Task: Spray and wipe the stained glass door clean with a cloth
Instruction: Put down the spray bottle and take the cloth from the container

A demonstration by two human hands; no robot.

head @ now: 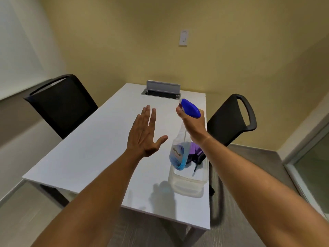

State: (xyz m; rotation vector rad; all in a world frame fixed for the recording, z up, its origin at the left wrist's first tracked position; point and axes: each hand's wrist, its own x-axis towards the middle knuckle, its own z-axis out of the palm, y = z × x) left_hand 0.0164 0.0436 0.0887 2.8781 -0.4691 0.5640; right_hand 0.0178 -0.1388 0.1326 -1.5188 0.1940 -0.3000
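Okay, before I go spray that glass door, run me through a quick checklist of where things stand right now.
1. Spray bottle gripped: ok, the right hand holds its neck under the blue trigger head.
2. Liquid in the bottle: ok, blue liquid shows low down.
3. Cloth picked up: not ok, it lies in the clear tub.
4. Left hand free for the cloth: ok, open above the table.
5. Nozzle setting: cannot tell.
6. Door stains: cannot tell.
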